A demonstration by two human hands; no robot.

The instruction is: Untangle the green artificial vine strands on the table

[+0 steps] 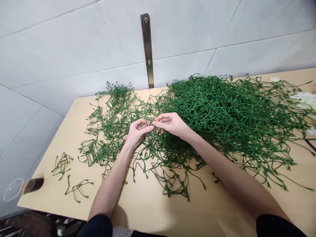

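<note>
My left hand is closed in a pinch, thumb against fingers, on a thin green artificial flower stem. Just to its right, my right hand pinches at the same spot, its fingertips almost meeting those of the left. The fingers partly cover what lies between them. Both hands are above the table, at the left side of a large tangled heap of green stems with small knobbed ends. Smaller bunches of loose stems lie spread left of my left hand.
The pale wooden table meets a grey tiled wall at the back, where a metal bracket is bolted. A clear cup with dark drink stands at the left edge. White artificial flowers lie at the far right.
</note>
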